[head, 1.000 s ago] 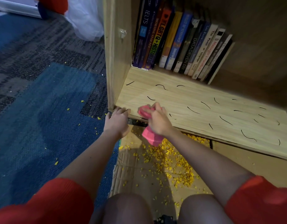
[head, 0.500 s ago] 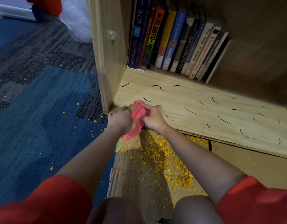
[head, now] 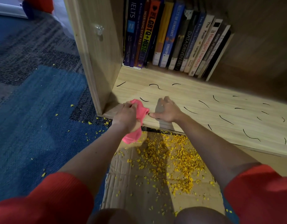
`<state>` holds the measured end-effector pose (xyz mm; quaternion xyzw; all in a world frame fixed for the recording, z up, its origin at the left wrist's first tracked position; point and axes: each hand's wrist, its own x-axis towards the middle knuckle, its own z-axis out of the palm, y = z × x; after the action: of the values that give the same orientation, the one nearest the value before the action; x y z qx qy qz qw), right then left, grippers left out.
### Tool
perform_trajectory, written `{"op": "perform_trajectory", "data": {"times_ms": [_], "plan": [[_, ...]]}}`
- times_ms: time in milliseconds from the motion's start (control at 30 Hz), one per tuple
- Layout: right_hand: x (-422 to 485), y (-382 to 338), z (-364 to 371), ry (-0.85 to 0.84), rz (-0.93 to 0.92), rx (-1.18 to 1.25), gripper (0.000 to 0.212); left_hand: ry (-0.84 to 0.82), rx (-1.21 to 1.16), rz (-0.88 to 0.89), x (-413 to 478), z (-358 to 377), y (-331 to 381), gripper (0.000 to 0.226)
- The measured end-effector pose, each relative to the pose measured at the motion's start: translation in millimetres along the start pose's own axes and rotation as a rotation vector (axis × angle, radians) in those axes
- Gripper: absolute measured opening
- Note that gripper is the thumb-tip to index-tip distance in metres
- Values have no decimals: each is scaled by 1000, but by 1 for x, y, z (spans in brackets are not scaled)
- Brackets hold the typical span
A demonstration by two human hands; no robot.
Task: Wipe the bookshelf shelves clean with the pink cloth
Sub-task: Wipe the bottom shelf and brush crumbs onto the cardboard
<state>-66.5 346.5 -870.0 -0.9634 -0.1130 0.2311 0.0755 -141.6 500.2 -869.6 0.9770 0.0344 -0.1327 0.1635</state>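
A: Where is the bunched pink cloth point(head: 142, 109) just now?

B: In the left hand point(head: 127, 116), at the front left corner of the light wood-grain shelf board point(head: 204, 123), near the bookcase's upright wooden side panel point(head: 97, 62). One fold sticks up past the knuckles over the board. A tail hangs below the wrist, past the board's front edge, above the flat brown cardboard sheet point(head: 131, 183) on the floor.

A: And the grip there?

B: Closed, with the fingers curled round the cloth's middle. Whether the cloth presses on the wood, I cannot tell.

A: The right hand point(head: 167, 111)?

B: Palm down on the board just beside the cloth, fingers spread and fairly straight, thumb pointing toward the cloth. Its grip is wide open and has hold of nothing.

A: What else is on the board?

B: Short black curved marks point(head: 225, 119) are scattered over most of it. One is just behind the cloth, and many are to the right of the right hand. At the back stands a row of books point(head: 171, 38), the rightmost ones tilted.

A: And below?

B: A heap of small yellow crumbs point(head: 168, 159) lies on the cardboard in front of the board's edge, with stray bits on the blue carpet point(head: 42, 118) to the left. Red sleeves point(head: 42, 199) cover both upper arms.
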Motion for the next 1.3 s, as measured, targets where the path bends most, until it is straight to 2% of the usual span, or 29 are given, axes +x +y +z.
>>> {"op": "perform_trajectory", "data": {"times_ms": [100,300,433,567,733,800,867,933,1000,1100,1133,1233,1300], "plan": [[8,0,2,-63,3,-18,100,46,-108,15,10,4,-1,56],[16,4,7,-61,24,28,102,196,-238,-36,48,7,-8,41],[28,-5,13,-155,32,-49,121,213,-282,-14,40,11,-10,28],[37,-7,18,-126,25,-65,118,279,-219,-24,38,16,-15,28],[44,-3,25,-123,25,-42,117,338,-417,-116,72,8,-1,17],[43,-3,25,-126,33,-27,121,316,-457,-55,72,8,0,28],[41,-3,24,-121,42,-6,124,280,-418,68,67,9,-9,37],[32,-5,18,-109,46,18,126,246,-349,173,62,12,-22,31],[24,-7,13,-101,54,36,127,273,-316,139,64,13,-27,28],[24,-10,13,-103,54,38,128,327,-260,-28,79,13,-13,28],[24,-10,13,-106,56,39,128,322,-244,-15,81,14,-6,30],[20,-11,10,-111,65,61,127,275,-162,205,77,19,-6,35],[18,-12,8,-118,64,58,127,262,-136,250,75,19,-17,32]]}}
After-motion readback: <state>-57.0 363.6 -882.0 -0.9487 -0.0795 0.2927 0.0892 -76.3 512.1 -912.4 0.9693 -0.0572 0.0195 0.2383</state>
